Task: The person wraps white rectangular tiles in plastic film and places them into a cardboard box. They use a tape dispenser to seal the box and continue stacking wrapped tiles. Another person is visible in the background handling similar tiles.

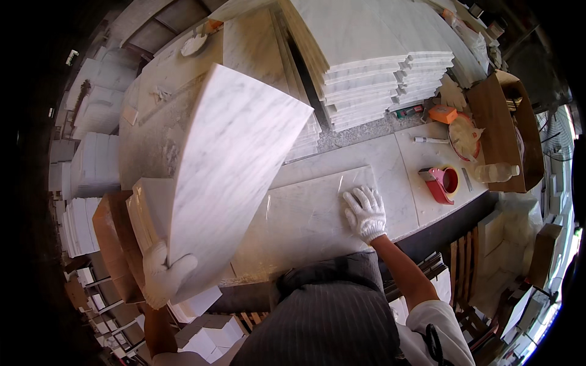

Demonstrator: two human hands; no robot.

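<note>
My left hand (163, 274), in a white knit glove, grips the lower corner of a white marble tile (235, 146) with grey veining. The tile is held up at a tilt over the left part of the worktable, and its lower end reaches past the table's near edge. Flat on another pale marble tile (305, 210) with a shiny, film-like surface rests my right hand (366, 213), gloved the same way, its fingers spread. The raised tile hides the left part of the one lying on the table.
Stacked marble tiles (360, 85) stand at the back. A red tape dispenser (441, 185), a plastic bottle (497, 172), an orange box (442, 113) and a bowl (464, 139) sit at the right, beside a cardboard box (485, 107). Another cardboard box (116, 244) is at the left.
</note>
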